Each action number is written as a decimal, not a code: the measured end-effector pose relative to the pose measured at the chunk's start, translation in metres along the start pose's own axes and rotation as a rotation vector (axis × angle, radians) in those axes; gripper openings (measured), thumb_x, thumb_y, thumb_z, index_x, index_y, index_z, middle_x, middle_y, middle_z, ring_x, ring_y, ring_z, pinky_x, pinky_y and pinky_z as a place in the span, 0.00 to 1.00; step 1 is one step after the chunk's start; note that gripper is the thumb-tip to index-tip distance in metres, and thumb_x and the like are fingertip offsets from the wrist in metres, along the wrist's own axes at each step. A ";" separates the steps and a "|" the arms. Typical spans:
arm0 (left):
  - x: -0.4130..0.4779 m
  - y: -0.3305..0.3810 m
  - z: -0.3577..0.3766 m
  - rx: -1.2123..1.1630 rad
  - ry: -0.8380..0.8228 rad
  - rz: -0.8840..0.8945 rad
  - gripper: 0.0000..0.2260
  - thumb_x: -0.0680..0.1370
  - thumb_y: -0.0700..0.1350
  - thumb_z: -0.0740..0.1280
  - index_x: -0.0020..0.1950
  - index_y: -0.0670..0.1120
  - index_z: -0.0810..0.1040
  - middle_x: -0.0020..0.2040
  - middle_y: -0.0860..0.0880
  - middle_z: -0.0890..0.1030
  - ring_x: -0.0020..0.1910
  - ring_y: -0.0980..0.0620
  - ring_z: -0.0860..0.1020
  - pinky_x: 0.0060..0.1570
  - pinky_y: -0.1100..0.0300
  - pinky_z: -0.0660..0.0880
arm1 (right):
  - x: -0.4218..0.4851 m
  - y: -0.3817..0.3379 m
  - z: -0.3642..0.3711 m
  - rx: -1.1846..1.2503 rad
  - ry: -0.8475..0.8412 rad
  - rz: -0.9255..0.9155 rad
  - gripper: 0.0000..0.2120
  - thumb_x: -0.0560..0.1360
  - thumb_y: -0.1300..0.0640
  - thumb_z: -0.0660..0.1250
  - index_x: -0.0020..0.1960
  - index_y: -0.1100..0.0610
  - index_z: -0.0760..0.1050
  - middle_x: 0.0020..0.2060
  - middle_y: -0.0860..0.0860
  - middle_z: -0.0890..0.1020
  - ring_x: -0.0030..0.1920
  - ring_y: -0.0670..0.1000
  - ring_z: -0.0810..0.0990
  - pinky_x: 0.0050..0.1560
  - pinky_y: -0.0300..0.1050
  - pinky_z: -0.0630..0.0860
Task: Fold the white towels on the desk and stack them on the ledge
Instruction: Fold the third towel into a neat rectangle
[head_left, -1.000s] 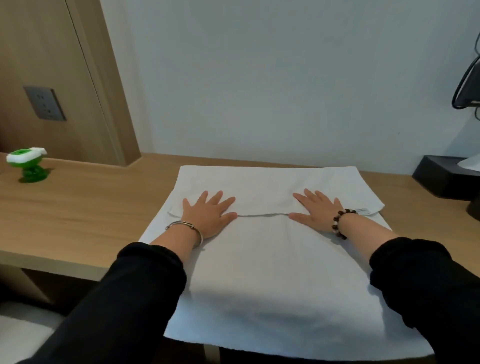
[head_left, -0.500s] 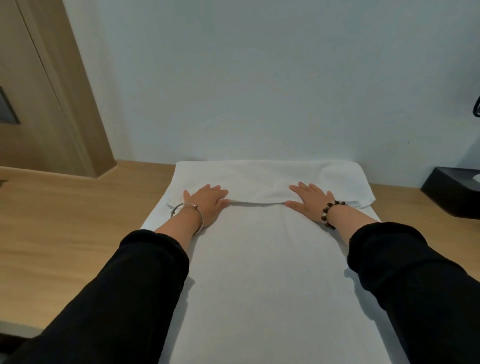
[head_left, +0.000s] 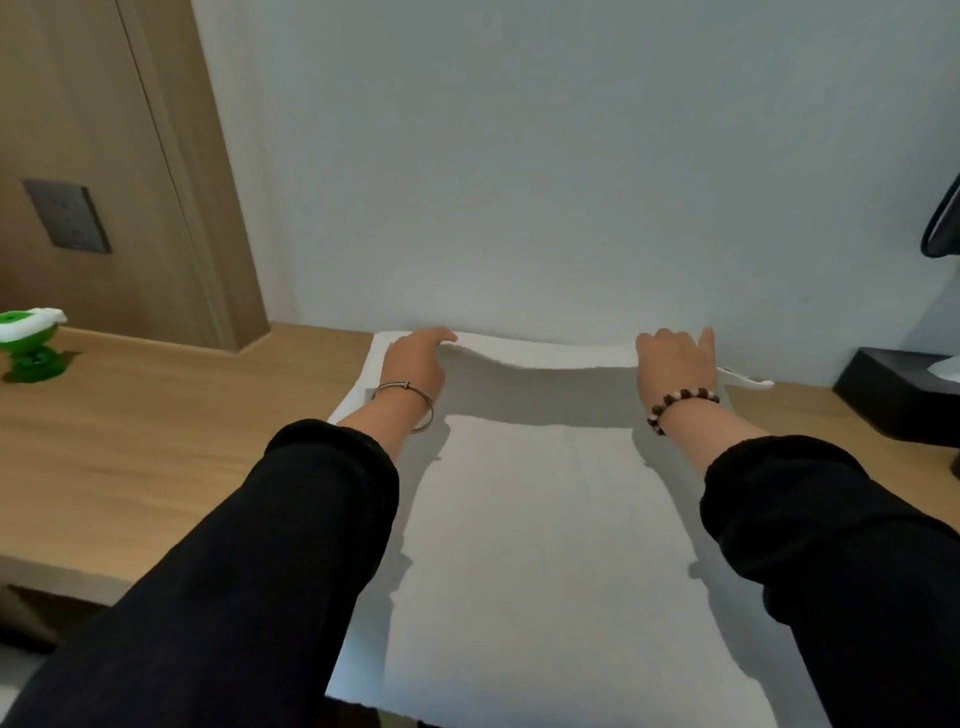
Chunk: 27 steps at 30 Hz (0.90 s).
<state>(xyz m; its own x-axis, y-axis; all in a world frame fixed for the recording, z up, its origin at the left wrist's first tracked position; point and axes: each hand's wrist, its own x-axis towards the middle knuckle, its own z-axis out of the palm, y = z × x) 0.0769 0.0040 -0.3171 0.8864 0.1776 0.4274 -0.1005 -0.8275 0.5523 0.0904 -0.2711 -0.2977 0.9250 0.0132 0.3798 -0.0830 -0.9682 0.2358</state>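
A large white towel (head_left: 540, 545) lies spread over the wooden desk (head_left: 156, 431) and hangs past its front edge. Its far folded part is lifted off the desk near the wall. My left hand (head_left: 415, 361) grips that raised fold at its left end, fingers curled over the cloth. My right hand (head_left: 675, 364) grips the same fold at its right end. A small label sticks out of the towel to the right of my right hand. Both sleeves are black; the fingertips are hidden behind the cloth.
A green and white gadget (head_left: 31, 345) stands at the desk's far left. A black tissue box (head_left: 904, 392) sits at the far right by the wall. A wood panel with a grey socket (head_left: 67, 215) rises at the left.
Both hands moved from lying flat on the fold's near edge to its far part by the wall, took hold of it and lifted it.
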 end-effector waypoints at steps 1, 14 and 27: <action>-0.005 0.003 -0.007 -0.031 0.028 0.008 0.27 0.69 0.26 0.55 0.61 0.46 0.78 0.60 0.44 0.79 0.60 0.44 0.75 0.57 0.63 0.65 | -0.007 0.003 -0.008 -0.010 0.026 -0.005 0.13 0.77 0.63 0.55 0.58 0.55 0.71 0.52 0.52 0.77 0.56 0.55 0.74 0.72 0.59 0.52; -0.139 -0.015 -0.044 0.182 -0.195 0.096 0.22 0.76 0.34 0.57 0.67 0.50 0.74 0.69 0.50 0.72 0.70 0.50 0.68 0.72 0.48 0.57 | -0.160 -0.001 -0.026 0.144 -0.147 -0.065 0.18 0.75 0.64 0.53 0.61 0.54 0.70 0.62 0.52 0.72 0.67 0.54 0.65 0.72 0.64 0.47; -0.125 -0.032 -0.015 0.440 -0.484 0.024 0.26 0.80 0.47 0.48 0.77 0.58 0.42 0.78 0.56 0.46 0.77 0.53 0.44 0.72 0.39 0.42 | -0.132 0.016 0.029 0.408 -0.467 -0.145 0.25 0.81 0.54 0.46 0.77 0.46 0.46 0.77 0.46 0.45 0.76 0.47 0.44 0.72 0.64 0.44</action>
<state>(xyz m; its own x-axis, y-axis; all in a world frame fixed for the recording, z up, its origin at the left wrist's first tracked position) -0.0376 0.0163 -0.3770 0.9998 -0.0182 0.0088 -0.0193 -0.9872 0.1581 -0.0225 -0.2951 -0.3698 0.9880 0.1306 -0.0825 0.1183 -0.9831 -0.1396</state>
